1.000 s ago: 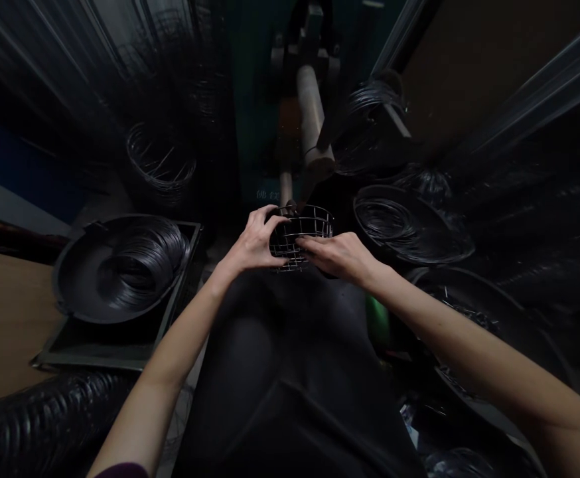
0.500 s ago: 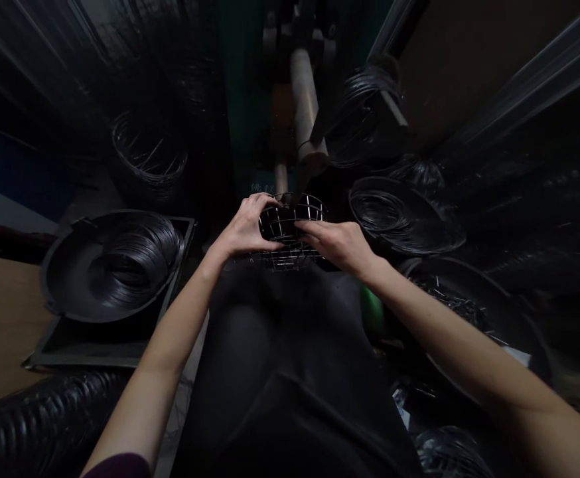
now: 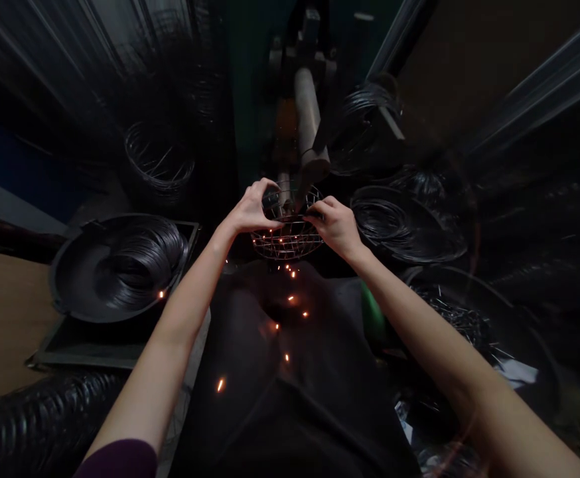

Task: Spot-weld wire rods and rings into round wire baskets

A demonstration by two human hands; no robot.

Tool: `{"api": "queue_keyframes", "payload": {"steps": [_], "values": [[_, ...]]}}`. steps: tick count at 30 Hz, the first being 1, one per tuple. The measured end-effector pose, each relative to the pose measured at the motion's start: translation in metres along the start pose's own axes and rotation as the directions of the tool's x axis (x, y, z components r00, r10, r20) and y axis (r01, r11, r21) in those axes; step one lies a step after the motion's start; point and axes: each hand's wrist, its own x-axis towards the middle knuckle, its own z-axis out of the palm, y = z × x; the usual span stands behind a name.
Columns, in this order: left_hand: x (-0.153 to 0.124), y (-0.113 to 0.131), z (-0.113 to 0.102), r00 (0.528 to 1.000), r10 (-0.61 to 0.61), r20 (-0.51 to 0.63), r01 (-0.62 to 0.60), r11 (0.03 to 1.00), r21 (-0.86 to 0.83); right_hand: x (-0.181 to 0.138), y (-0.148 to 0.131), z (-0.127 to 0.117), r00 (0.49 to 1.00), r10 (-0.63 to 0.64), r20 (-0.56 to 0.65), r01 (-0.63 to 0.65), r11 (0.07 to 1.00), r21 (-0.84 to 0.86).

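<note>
A round wire basket (image 3: 287,247) hangs at the tip of a machine with a thick metal arm (image 3: 307,99) and a thinner rod (image 3: 284,189) below it. My left hand (image 3: 255,209) grips the basket's left side, thumb and fingers curved round the wires. On the right side, my right hand (image 3: 334,226) is closed in a pinch at the rim; a small dark piece seems to be at its fingertips, too dim to make out. Orange sparks (image 3: 290,299) fly below the basket, over a dark apron (image 3: 290,411) on my lap.
To the left, a black pan (image 3: 78,279) holds a coil of wire rings (image 3: 145,259). Another pan with wire rings (image 3: 382,222) stands at right, above a basin of short wire pieces (image 3: 449,312). A ribbed black stack (image 3: 41,418) lies at lower left.
Sparks have burst out below the basket. The basket has tilted, and my right hand has moved up and slightly right along its rim. My left hand has shifted up a little.
</note>
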Motion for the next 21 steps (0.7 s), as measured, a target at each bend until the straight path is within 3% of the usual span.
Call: {"api": "queue_keyframes", "payload": {"steps": [5,10,14,21], "values": [[0.015,-0.009,0.004,0.999,0.046,0.010,-0.045,0.993,-0.112,0.012,0.003,0.006,1.000,0.021,-0.005,-0.021,0.999,0.037],[0.007,-0.014,0.004,0.998,0.056,0.002,-0.054,0.967,-0.247,0.008,0.009,-0.010,1.000,0.003,-0.024,0.000,0.992,0.126],[-0.009,-0.033,-0.001,0.999,-0.041,-0.016,0.035,0.957,-0.286,0.014,0.025,-0.027,0.998,0.015,-0.056,-0.006,0.990,0.142],[-0.020,-0.049,0.007,0.997,-0.059,0.057,0.074,0.949,-0.306,0.016,0.031,-0.020,0.996,-0.032,0.081,0.021,0.992,0.124]]}}
